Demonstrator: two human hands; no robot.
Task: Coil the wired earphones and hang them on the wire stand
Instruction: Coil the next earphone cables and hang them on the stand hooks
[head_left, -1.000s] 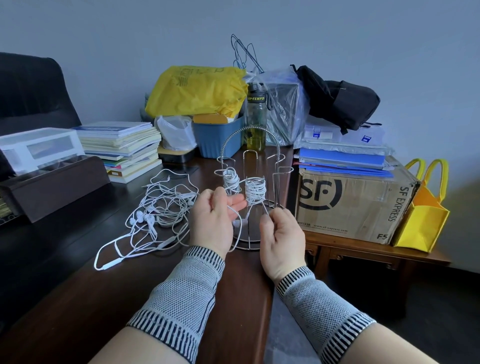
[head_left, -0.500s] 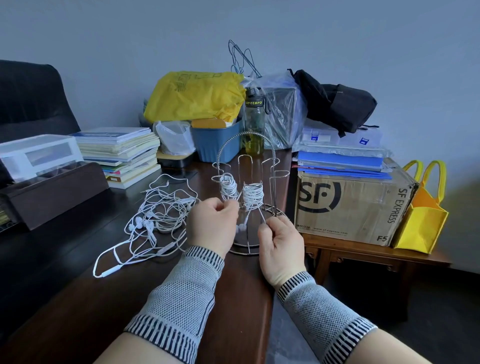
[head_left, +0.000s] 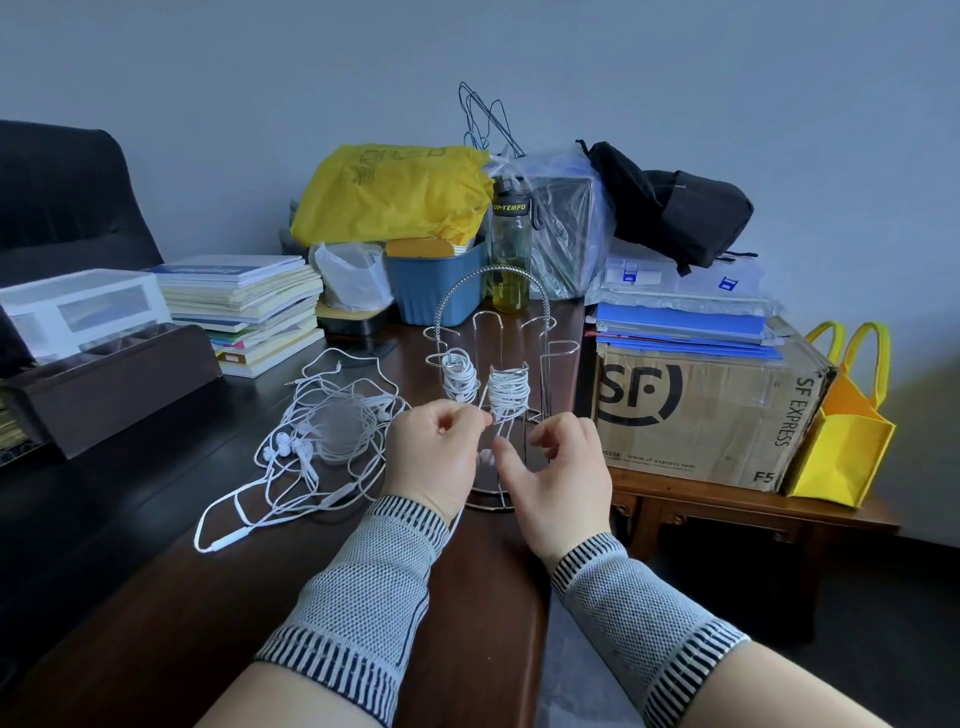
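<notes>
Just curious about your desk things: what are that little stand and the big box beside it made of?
The wire stand looks like thin bare metal, chromed or polished: silvery rods that glint. The box looks like plain brown corrugated cardboard, matt, with black print and glossy clear tape on its seams.

Left hand (head_left: 434, 457) pinches a white earphone cord (head_left: 483, 402) leading up to the coil (head_left: 509, 389) hung on the wire stand (head_left: 491, 280). Right hand (head_left: 558, 467), fingers loosely curled, hovers just right of the pinch. A second coil (head_left: 460, 376) hangs behind; loose earphones (head_left: 322, 441) lie left.
</notes>
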